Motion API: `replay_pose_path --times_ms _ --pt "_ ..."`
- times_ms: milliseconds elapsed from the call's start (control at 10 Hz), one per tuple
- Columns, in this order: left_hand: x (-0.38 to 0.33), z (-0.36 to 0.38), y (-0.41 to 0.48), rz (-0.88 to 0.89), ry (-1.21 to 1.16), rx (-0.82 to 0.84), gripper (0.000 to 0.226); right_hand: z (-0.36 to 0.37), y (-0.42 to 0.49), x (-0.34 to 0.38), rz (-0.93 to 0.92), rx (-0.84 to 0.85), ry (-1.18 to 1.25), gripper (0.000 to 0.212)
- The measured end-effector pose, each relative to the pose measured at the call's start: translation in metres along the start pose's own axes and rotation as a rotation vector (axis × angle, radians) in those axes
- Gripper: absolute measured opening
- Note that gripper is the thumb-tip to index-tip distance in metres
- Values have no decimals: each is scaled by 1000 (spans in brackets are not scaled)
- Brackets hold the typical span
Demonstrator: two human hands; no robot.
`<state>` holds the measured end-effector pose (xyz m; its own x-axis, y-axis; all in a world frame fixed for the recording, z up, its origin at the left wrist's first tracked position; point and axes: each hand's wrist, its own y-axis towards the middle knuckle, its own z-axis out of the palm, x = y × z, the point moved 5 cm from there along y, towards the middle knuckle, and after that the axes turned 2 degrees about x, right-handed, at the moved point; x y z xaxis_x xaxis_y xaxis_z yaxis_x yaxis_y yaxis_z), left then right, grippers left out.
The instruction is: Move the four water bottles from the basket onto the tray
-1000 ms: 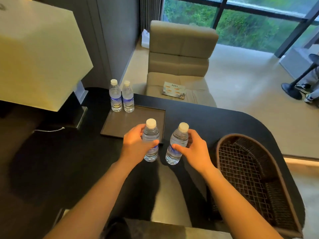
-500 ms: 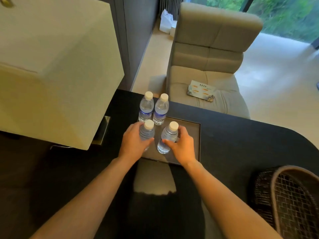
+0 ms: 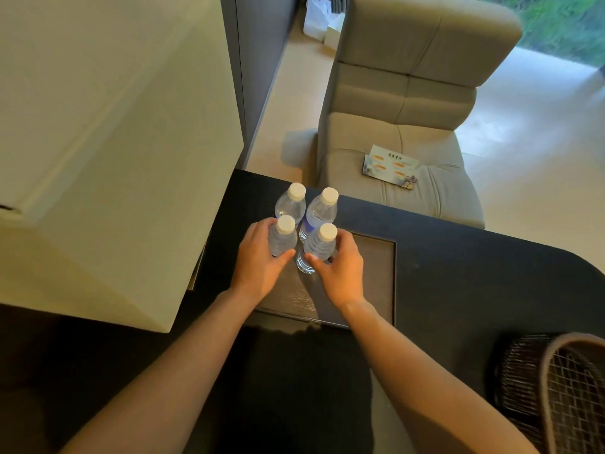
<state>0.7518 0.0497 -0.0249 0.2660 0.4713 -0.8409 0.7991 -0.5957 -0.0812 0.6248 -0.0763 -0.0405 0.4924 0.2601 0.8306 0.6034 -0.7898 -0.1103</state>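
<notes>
While each grip pinches one bottle, left hand (image 3: 258, 267) and right hand (image 3: 340, 273) meet over the tray (image 3: 376, 290).

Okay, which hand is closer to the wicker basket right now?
Right. The right hand grips a bottle on the tray, on the basket's side; the left hand grips the other bottle, farther away.

A dark counter (image 3: 458, 257) with a rounded right corner carries a flat grey tray (image 3: 376, 276) near its far edge. A dark woven basket (image 3: 523, 381) with a wire-mesh lining sits at the counter's right end, well apart from the tray. A lamp base (image 3: 195, 276) stands just left of the tray.
</notes>
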Motion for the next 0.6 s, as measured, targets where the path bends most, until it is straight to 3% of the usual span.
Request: replay_pose_path --times_ms 400,500,600 --pt "-5 4 -1 33 4 7 70 8 0 -3 -7 -12 6 70" --pt "1 6 -9 9 14 -3 85 6 -8 -12 1 23 28 81" --pt "13 6 -29 -143 35 -11 100 -3 -29 -30 49 49 14 86"
